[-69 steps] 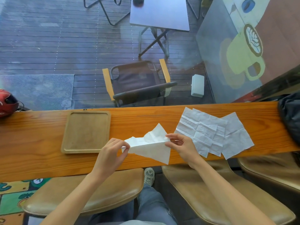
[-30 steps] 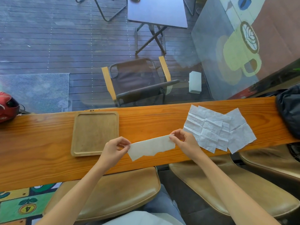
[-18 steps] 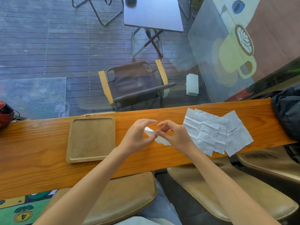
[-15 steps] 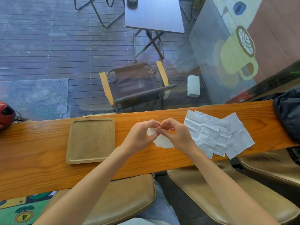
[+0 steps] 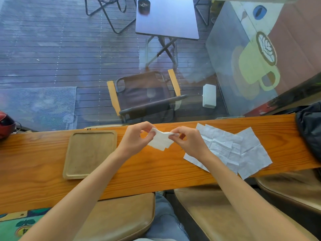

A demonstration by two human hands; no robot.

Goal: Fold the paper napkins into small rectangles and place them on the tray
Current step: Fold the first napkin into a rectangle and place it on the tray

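The long wooden table (image 5: 156, 171) runs from left to right, with the empty wooden tray (image 5: 89, 153) on its left half near the far edge and a loose spread of unfolded napkins (image 5: 231, 150) on its right half, one corner hanging past the near edge. Between them, above the middle of the table, the folded napkin (image 5: 160, 140) is held off the surface: the left hand (image 5: 135, 138) pinches its left upper corner and the right hand (image 5: 190, 141) pinches its right upper corner, both grips closed on the paper with the lower layers dangling free. The step in hand looks like the final fold into a small rectangle. To do it well, I would bring the two pinched corners together so the edges line up, since the lower edge hangs uneven with one layer stepping out past the other, then press the crease flat on the table before moving it left onto the tray; thin paper held in the air tends to spring open. How many layers the napkin has cannot be made out, the fingertips hide its top edge, and a dark bag (image 5: 311, 129) at the table's right end is cut off by the frame.
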